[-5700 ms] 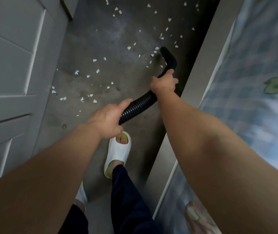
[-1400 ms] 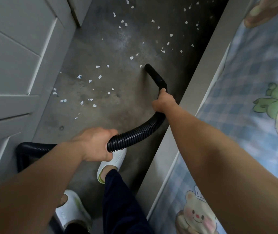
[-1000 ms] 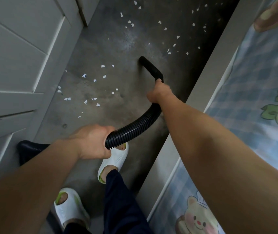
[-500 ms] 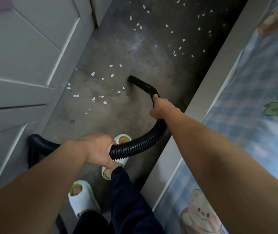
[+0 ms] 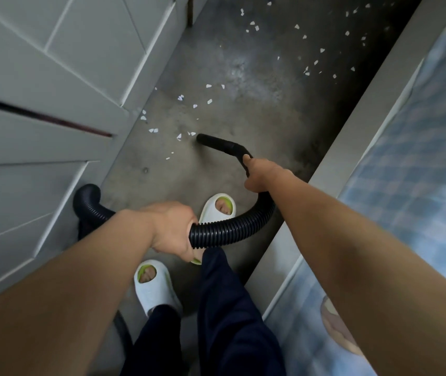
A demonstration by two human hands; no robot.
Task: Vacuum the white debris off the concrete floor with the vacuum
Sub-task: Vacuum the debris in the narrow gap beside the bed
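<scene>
The left hand [image 5: 174,229] is wrapped around the ribbed black vacuum hose [image 5: 232,229], its fingers hidden beneath. The right hand [image 5: 263,173] is closed on the nozzle [image 5: 220,144], whose tip meets the concrete floor [image 5: 243,109] beside white debris [image 5: 179,137]; more lies toward 12 o'clock. No writing is readable.

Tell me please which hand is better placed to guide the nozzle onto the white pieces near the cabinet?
The right hand. Its grip is just behind the nozzle, whose tip nearly touches the white debris. The left hand holds the hose farther back.
</scene>
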